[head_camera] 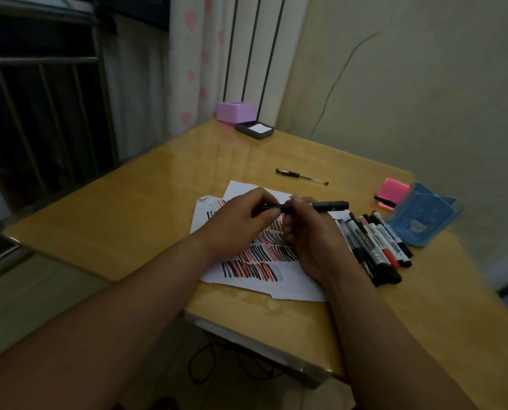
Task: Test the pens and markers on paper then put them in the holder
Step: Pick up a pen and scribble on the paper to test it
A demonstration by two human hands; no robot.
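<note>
Both my hands hold one black marker (326, 206) level above the paper (279, 284). My left hand (240, 223) grips its left end, and my right hand (309, 238) grips the barrel near the middle. The white paper sheet is covered with rows of black and red strokes. Several markers (374, 247) lie in a bunch right of the paper. A blue holder (421, 220) lies on its side beyond them. A thin black pen (301, 176) lies alone behind the paper.
A pink sticky-note pad (393, 193) sits beside the holder. At the table's far corner stand a purple box (236, 111) and a dark tray with white paper (255, 130). The wooden table (113, 214) ends close to the wall on the right.
</note>
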